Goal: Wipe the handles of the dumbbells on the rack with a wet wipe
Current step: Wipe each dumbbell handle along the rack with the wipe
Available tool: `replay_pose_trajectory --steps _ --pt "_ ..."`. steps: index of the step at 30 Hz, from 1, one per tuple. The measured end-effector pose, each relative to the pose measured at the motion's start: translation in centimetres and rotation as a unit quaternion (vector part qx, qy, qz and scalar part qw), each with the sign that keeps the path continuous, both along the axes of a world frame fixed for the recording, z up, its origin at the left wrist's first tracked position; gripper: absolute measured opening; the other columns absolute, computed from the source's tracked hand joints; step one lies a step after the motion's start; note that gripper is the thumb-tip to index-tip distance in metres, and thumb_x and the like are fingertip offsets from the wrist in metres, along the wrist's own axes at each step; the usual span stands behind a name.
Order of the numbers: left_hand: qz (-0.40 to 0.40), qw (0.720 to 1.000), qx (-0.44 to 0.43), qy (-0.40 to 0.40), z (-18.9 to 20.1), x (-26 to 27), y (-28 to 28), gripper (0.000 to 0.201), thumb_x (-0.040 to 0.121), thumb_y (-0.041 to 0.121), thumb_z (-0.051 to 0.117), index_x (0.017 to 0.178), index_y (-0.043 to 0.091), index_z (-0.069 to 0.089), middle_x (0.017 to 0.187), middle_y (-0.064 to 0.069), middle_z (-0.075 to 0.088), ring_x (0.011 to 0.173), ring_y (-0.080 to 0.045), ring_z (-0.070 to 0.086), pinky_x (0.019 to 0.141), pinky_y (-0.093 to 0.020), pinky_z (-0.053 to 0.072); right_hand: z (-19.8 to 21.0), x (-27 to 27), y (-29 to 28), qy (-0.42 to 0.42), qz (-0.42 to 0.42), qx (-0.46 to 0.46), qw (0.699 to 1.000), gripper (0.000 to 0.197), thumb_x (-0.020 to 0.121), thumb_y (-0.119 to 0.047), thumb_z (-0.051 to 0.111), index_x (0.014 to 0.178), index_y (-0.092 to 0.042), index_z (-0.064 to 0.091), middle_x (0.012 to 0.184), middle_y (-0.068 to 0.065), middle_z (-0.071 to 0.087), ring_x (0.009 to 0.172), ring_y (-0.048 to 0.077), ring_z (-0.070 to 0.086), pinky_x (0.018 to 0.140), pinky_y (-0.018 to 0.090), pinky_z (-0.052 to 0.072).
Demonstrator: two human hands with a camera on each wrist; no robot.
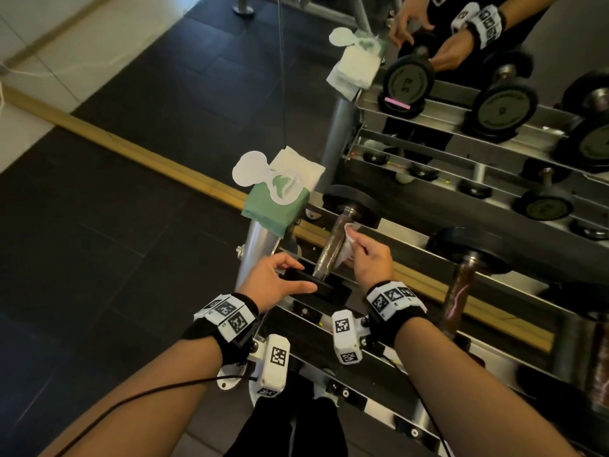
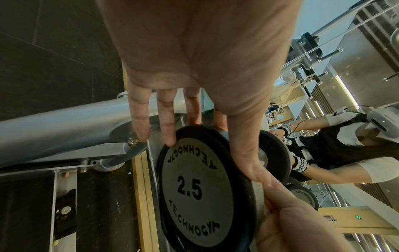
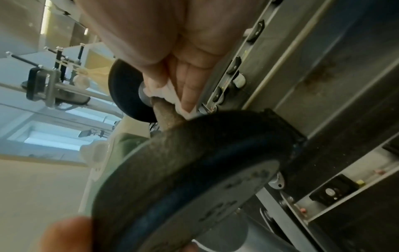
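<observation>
Left hand [image 1: 267, 285] clamped the near plate of one 2.5 dumbbell [image 1: 333, 249]; right hand [image 1: 370, 257] pinched one wet wipe [image 1: 346, 244] against its handle [image 1: 331, 247]; one wipe pack [image 1: 275, 206] on rack [image 1: 412, 239].

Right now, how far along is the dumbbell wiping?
Early, it seems. Done: nothing can be confirmed clean. In hand: the right hand presses a wet wipe on the 2.5 dumbbell's handle, while the left hand grips its near plate. Left: the next dumbbell's handle looks untouched; others sit further along the rack.
</observation>
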State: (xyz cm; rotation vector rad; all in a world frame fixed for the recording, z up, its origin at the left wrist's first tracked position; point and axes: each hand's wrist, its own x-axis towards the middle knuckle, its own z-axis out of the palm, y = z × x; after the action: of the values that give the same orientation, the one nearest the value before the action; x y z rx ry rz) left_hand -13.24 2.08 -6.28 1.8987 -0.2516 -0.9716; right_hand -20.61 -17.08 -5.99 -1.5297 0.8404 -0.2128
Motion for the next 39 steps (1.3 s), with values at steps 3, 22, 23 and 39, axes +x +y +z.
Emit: replay_pose_trajectory --steps 3,22,23,39 --pt "-0.004 1.000 -0.005 0.003 0.1 0.0 0.1 0.068 0.031 0.075 0.085 0.089 0.044 0.069 0.116 0.005 0.065 0.111 -0.021 0.064 0.099 -0.051 0.051 -0.4 -1.6 1.1 0.009 0.021 0.026 0.999 0.031 0.100 -0.013 0.052 0.105 -0.037 0.072 0.104 -0.015 0.069 0.094 -0.002 0.068 0.078 0.015 0.052" --pt "0.001 1.000 0.008 -0.030 -0.3 -0.3 0.5 0.041 0.060 0.046 0.090 0.093 0.041 0.067 0.118 0.004 0.062 0.113 -0.014 0.058 0.105 -0.047 0.045 -0.5 -1.5 1.1 0.030 0.040 -0.049 0.998 0.030 0.100 -0.020 0.049 0.101 -0.043 0.068 0.112 -0.013 0.064 0.101 0.002 0.058 0.076 0.020 0.044" --pt "-0.002 1.000 0.008 -0.029 -0.3 -0.3 0.5 0.040 0.060 0.047 0.090 0.093 0.041 0.067 0.119 0.004 0.062 0.113 -0.014 0.058 0.105 -0.048 0.045 -0.7 -2.0 1.2 0.040 0.065 -0.044 0.996 0.032 0.100 -0.019 0.049 0.099 -0.043 0.069 0.113 -0.013 0.064 0.102 0.002 0.058 0.075 0.018 0.043" --pt "0.008 1.000 0.010 -0.020 0.1 -0.4 0.3 0.046 0.059 0.046 0.090 0.098 0.036 0.068 0.120 0.001 0.062 0.116 -0.021 0.058 0.104 -0.050 0.047 -0.6 -0.3 1.0 0.064 -0.051 0.017 0.996 0.029 0.078 -0.033 0.080 0.094 -0.019 0.061 0.092 -0.003 0.065 0.082 0.013 0.062 0.061 0.025 0.042"
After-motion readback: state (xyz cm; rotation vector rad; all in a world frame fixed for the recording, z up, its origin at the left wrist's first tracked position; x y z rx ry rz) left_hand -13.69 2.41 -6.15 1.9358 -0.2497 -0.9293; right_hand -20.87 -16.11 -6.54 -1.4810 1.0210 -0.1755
